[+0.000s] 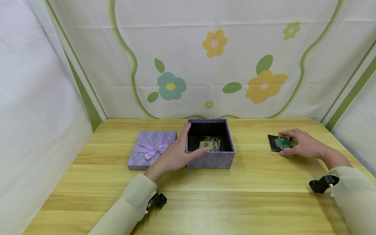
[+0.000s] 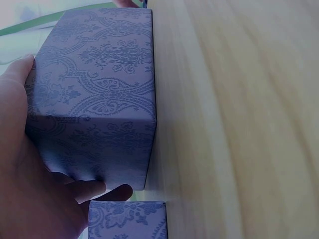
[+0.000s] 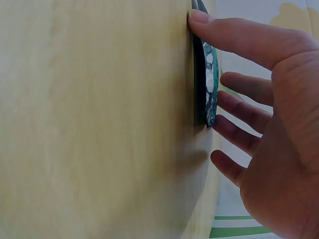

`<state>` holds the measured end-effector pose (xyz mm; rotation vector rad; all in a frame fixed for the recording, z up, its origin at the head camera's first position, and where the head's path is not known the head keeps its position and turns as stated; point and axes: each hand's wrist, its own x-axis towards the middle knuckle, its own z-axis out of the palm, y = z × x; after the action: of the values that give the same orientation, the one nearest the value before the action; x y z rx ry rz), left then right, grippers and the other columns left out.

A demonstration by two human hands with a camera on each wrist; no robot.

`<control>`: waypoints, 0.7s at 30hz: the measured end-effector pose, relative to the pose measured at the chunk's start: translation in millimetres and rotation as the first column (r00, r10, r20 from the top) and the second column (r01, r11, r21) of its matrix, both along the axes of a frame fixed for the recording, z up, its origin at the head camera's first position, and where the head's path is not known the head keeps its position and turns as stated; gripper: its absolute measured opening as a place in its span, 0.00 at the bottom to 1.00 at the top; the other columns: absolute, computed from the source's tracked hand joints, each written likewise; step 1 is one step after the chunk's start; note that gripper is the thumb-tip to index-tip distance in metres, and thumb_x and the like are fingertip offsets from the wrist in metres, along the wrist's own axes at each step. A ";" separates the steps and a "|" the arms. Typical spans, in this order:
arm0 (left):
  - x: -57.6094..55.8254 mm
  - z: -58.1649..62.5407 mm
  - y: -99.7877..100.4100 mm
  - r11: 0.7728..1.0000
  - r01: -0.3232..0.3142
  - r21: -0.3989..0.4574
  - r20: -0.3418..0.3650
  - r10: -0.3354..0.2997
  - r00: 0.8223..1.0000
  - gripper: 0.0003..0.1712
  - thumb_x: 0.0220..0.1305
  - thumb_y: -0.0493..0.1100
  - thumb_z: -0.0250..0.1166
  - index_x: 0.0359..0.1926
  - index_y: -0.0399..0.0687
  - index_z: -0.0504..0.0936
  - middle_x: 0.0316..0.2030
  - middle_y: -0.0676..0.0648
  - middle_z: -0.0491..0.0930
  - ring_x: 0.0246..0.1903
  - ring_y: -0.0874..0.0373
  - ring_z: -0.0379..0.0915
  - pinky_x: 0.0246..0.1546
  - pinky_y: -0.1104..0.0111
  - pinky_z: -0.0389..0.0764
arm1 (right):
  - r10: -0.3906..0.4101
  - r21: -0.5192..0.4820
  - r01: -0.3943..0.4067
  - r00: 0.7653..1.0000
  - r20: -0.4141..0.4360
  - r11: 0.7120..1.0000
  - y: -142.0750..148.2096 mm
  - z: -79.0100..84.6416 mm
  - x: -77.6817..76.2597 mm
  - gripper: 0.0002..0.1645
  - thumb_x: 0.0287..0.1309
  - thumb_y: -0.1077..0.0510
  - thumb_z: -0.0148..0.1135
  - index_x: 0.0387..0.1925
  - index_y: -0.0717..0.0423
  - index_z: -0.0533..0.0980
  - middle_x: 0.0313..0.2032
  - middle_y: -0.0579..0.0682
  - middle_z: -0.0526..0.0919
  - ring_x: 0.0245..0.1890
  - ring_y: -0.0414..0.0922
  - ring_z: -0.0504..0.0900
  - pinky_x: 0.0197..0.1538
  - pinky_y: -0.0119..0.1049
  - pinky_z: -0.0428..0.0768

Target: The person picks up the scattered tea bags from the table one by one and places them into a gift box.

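Note:
An open purple patterned box (image 1: 210, 160) with a black lining stands at the back middle of the table. Inside it lies a packet with a pale yellow label (image 1: 206, 145). My left hand (image 1: 179, 150) holds the box at its front left corner, thumb on the front rim and fingers along the left wall. In the left wrist view, the box's patterned wall (image 2: 104, 64) shows beside the thumb. On the right, my right hand (image 1: 306, 145) holds a flat dark packet with a green label (image 1: 282, 143) by its edges. The right wrist view shows this packet (image 3: 209, 79) edge-on between thumb and fingers.
The purple lid (image 1: 141, 143) with a ribbon bow lies left of the box, close to my left forearm. The wooden table (image 1: 223, 202) reaches back to a white floral cloth (image 1: 188, 58). More white cloth hangs on both sides.

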<state>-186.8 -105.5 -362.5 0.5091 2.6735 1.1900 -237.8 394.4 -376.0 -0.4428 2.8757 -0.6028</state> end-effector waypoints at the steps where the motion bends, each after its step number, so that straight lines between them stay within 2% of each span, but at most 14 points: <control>1: 0.0 0.0 -0.1 1.000 0.001 0.001 -0.001 -0.001 1.000 0.67 0.61 0.85 0.60 0.84 0.78 0.27 0.85 0.66 0.26 0.84 0.46 0.48 0.78 0.39 0.62 | 0.000 0.006 0.000 1.000 -0.005 1.000 0.2 -0.2 -0.7 0.54 0.57 0.44 0.80 0.75 0.69 0.66 0.70 0.78 0.62 0.63 0.72 0.68 0.56 0.67 0.72; 8: -0.1 -0.5 -0.3 1.000 -0.001 0.004 -0.002 0.001 1.000 0.67 0.60 0.85 0.59 0.84 0.79 0.27 0.85 0.66 0.26 0.84 0.45 0.48 0.78 0.38 0.62 | -0.003 0.023 0.003 1.000 -0.014 1.000 2.3 -1.7 -3.4 0.51 0.57 0.43 0.80 0.72 0.69 0.70 0.67 0.76 0.65 0.60 0.70 0.69 0.54 0.63 0.73; 14: -0.1 -0.6 0.7 1.000 -0.001 0.001 -0.009 0.001 1.000 0.67 0.60 0.86 0.59 0.84 0.78 0.27 0.86 0.64 0.25 0.83 0.42 0.53 0.75 0.37 0.66 | -0.020 0.029 0.020 1.000 -0.004 0.999 2.5 -2.1 -4.4 0.52 0.56 0.40 0.80 0.71 0.67 0.73 0.65 0.74 0.67 0.57 0.66 0.71 0.51 0.52 0.74; 21: 0.0 -1.2 0.8 1.000 0.000 0.002 -0.003 0.000 1.000 0.67 0.60 0.85 0.59 0.84 0.79 0.27 0.85 0.65 0.25 0.83 0.43 0.53 0.75 0.38 0.66 | -0.018 0.027 0.019 0.999 -0.044 0.999 0.8 -4.3 -4.8 0.50 0.55 0.39 0.81 0.67 0.68 0.76 0.62 0.72 0.72 0.56 0.64 0.73 0.52 0.52 0.74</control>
<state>-186.8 -104.7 -363.6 0.5122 2.6750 1.1932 -242.6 395.2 -380.3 -0.4312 2.9284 -0.5624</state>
